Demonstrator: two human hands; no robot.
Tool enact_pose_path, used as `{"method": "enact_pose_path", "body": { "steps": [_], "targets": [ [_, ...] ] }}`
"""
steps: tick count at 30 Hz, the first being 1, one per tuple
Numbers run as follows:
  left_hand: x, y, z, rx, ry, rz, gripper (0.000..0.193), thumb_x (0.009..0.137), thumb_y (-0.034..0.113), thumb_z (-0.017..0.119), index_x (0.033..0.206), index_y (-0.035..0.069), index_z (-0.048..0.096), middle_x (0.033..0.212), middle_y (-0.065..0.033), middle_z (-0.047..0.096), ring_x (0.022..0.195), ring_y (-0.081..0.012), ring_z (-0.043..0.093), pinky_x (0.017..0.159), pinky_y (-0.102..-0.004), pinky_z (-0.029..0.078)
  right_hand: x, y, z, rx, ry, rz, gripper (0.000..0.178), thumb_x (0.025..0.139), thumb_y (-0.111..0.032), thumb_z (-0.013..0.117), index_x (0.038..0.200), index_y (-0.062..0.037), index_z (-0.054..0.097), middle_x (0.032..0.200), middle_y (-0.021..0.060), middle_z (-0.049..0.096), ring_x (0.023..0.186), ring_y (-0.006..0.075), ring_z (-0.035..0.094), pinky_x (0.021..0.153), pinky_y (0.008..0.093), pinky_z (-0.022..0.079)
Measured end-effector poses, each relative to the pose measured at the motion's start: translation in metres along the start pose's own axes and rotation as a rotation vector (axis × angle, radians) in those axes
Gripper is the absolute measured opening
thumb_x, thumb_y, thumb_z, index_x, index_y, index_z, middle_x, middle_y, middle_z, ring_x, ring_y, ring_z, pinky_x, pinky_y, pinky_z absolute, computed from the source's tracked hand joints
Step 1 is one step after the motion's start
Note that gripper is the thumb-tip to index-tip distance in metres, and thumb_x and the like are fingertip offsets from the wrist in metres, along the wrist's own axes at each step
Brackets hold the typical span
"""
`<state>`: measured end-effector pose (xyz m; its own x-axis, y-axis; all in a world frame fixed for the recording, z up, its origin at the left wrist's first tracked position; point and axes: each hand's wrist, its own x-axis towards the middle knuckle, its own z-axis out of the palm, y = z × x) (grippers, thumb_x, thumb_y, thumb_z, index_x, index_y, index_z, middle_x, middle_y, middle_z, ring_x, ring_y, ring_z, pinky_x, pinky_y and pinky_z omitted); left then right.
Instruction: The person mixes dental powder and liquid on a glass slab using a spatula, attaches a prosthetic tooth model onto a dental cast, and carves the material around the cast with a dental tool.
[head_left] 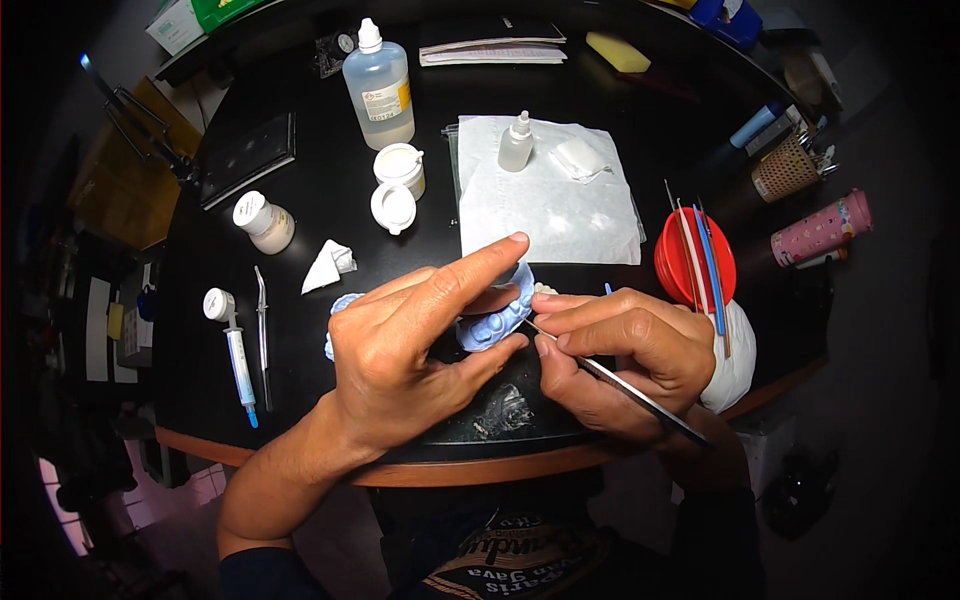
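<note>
My left hand (400, 335) is closed around a blue dental cast (497, 325), its index finger stretched out above it. The row of tooth shapes faces my right hand. In my right hand (635, 350), gripped like a pen, is a thin dental carving tool (645, 400) with a dark handle. Its slim metal tip touches or almost touches the cast's edge. Another blue piece (345, 305) shows partly from behind my left hand. Just beyond my right fingertips lies a small cream-coloured piece (546, 288), mostly hidden.
A white sheet (550, 225) holds a dropper bottle (516, 145) and folded gauze (580, 160). Slim tools lie across a red bowl (672, 255) at right. Leftward stand a large bottle (383, 95), open white jars (393, 207), a small jar (265, 225), tweezers (263, 330) and a syringe (240, 365).
</note>
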<state>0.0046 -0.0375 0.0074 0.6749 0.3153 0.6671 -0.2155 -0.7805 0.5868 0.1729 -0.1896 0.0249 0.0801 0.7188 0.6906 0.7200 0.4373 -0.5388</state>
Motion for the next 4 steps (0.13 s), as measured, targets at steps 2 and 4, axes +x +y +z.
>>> {"method": "enact_pose_path", "body": {
  "steps": [2, 4],
  "targets": [
    [-0.0001, 0.0004, -0.0011, 0.007, -0.004, 0.006, 0.076, 0.072, 0.005, 0.101, 0.14, -0.007, 0.069, 0.13, -0.0204, 0.078, 0.103, -0.0278, 0.083, 0.088, -0.0331, 0.068, -0.0003, 0.0003, 0.0001, 0.004, -0.004, 0.0, 0.022, 0.082, 0.008, 0.086, 0.095, 0.0013, 0.07, 0.093, 0.0191, 0.081, 0.093, 0.0293, 0.083, 0.09, 0.0398, 0.07],
    [-0.0005, 0.0003, -0.0015, 0.021, -0.01, 0.019, 0.075, 0.073, 0.005, 0.1, 0.14, -0.006, 0.069, 0.131, -0.0207, 0.078, 0.103, -0.0284, 0.083, 0.087, -0.0336, 0.068, -0.0019, 0.0009, 0.0019, -0.004, 0.004, 0.0, 0.021, 0.083, 0.008, 0.087, 0.096, 0.001, 0.071, 0.095, 0.019, 0.081, 0.095, 0.0299, 0.083, 0.089, 0.0398, 0.07]
  ]
}}
